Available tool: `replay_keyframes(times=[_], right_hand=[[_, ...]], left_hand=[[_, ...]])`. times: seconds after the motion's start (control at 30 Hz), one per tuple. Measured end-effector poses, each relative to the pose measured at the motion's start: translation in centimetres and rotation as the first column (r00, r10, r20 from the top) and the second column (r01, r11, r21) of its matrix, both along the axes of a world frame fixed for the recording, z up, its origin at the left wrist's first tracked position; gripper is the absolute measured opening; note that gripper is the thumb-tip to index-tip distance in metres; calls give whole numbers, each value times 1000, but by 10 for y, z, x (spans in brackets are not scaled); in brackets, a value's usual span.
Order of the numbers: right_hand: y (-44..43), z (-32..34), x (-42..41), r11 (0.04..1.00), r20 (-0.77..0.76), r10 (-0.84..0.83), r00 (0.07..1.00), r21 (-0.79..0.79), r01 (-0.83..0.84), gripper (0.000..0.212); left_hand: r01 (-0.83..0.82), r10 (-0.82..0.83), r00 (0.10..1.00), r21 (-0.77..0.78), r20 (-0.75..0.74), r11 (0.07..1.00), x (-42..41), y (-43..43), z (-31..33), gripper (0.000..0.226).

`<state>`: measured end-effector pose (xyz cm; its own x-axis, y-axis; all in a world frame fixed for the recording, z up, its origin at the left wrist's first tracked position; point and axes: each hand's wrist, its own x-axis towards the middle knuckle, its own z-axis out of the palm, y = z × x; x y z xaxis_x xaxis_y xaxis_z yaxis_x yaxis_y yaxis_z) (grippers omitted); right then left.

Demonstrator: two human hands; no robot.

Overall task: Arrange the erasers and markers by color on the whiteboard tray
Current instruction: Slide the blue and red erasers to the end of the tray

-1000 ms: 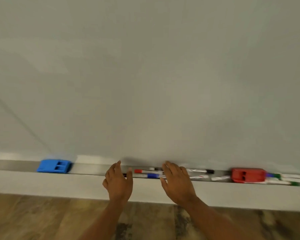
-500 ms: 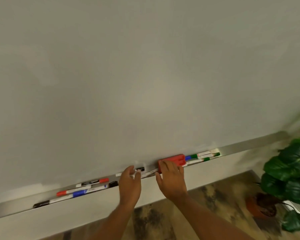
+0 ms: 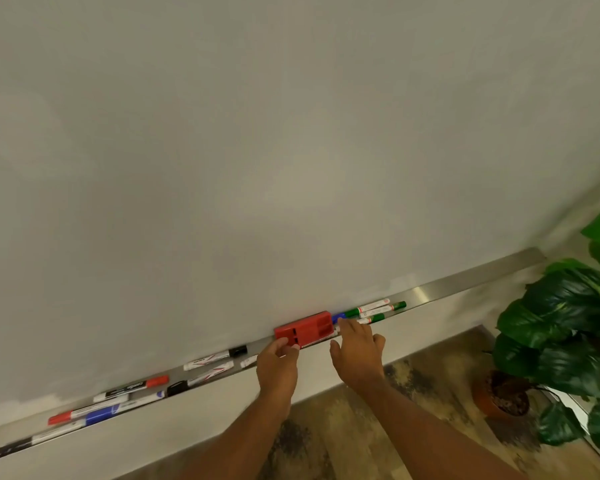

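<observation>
Fingers of the left hand (image 3: 278, 362) are pinching the red eraser (image 3: 305, 328) on the tray (image 3: 465, 281); the right hand (image 3: 357, 344), spread wide, is reaching toward green markers (image 3: 374, 310). Lifting the eraser clear should avoid scattering neighbours.

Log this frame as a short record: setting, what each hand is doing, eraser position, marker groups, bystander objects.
setting: whiteboard with metal tray along its bottom edge
left hand: fingers on the left end of the red eraser; firm grip unclear
right hand: open, fingertips at the eraser's right end, by the blue cap
red eraser: on the tray
green markers: clustered right of the eraser
mixed markers: red, blue and black caps, scattered left of the eraser
bystander: potted plant on the floor, right
</observation>
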<state>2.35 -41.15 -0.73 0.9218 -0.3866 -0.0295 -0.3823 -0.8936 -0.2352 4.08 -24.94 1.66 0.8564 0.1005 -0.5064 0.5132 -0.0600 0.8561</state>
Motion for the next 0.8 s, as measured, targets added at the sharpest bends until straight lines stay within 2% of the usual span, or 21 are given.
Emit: replay_keyframes(times=[0.17, 0.37, 0.53, 0.7, 0.8], right_hand=[[-10, -1, 12, 996, -64, -16, 998, 89, 22, 55], [-13, -6, 19, 979, -79, -33, 996, 199, 49, 58], [-7, -11, 19, 962, -4, -22, 1000, 271, 22, 57], [-5, -11, 20, 952, 20, -84, 996, 297, 74, 60], [2, -8, 17, 944, 90, -95, 991, 323, 62, 58]], left_hand=[[-6, 4, 999, 55, 46, 998, 4, -15, 0, 35], [0, -2, 998, 35, 57, 999, 10, -24, 1, 34], [1, -1, 999, 1, 43, 1000, 13, -26, 1, 34], [-37, 37, 998, -1, 53, 999, 15, -24, 3, 22], [-88, 87, 995, 4, 54, 996, 14, -17, 3, 14]])
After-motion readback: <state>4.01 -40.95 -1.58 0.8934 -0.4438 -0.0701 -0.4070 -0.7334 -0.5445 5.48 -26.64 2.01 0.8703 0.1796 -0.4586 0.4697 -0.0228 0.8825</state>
